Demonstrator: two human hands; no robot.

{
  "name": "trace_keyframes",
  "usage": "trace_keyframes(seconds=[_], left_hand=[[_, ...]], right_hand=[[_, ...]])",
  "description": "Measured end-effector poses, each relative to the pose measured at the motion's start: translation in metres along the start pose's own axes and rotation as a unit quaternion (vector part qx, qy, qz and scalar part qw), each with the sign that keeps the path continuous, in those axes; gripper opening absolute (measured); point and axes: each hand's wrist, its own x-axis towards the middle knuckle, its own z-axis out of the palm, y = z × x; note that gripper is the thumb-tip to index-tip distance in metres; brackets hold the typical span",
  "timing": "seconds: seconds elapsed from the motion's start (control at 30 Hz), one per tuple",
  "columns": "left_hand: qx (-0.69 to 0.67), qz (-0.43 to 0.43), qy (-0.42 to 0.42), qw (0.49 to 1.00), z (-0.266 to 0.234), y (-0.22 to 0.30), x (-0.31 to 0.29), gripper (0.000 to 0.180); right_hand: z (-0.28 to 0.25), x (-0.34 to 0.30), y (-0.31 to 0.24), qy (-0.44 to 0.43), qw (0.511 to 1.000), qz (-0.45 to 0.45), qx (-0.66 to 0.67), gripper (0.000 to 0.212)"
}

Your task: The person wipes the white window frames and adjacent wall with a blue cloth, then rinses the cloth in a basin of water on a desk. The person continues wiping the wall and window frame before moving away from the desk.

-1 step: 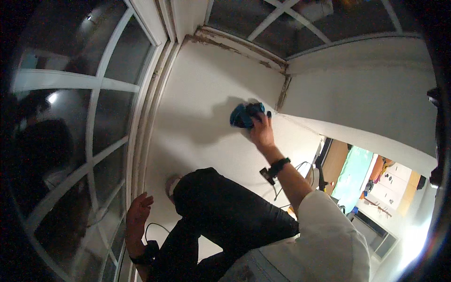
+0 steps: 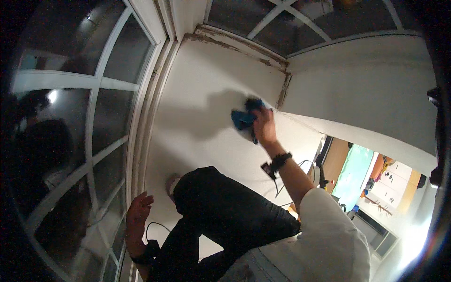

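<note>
My right hand point(image 2: 266, 125) is closed on a crumpled dark blue cloth point(image 2: 243, 120), at the white surface point(image 2: 202, 70) ahead of me. The cloth is slightly blurred, and part of it is hidden under my fingers. Near the lower left, my left hand point(image 2: 138, 218) is held up beside the white window frame, its fingers stretched out and holding nothing. Whether it touches the frame I cannot tell. Each wrist wears a dark band.
Paned windows point(image 2: 117, 105) run along my left, with another at the top. Brown, worn edging point(image 2: 235, 47) borders the white surface. A low white wall point(image 2: 361, 89) stands to the right. My bent knee point(image 2: 206, 188) is below the cloth; a black cable point(image 2: 157, 224) loops beside my leg.
My right hand has shifted slightly to the right with the cloth, which is bunched into a different shape. My left hand stays where it was.
</note>
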Motion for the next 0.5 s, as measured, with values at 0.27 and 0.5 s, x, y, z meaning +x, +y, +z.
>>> trace_keyframes(seconds=[0.27, 0.5], left_hand=[[-0.02, 0.026, -0.035, 0.999, -0.012, -0.022, 0.013, 0.054], [-0.003, 0.014, -0.008, 1.0, -0.003, -0.012, 0.009, 0.052]], right_hand=[[0.008, 0.177, 0.031, 0.178, 0.962, 0.11, -0.177, 0.057], [0.036, -0.038, -0.001, 0.031, 0.991, 0.1, -0.08, 0.068]])
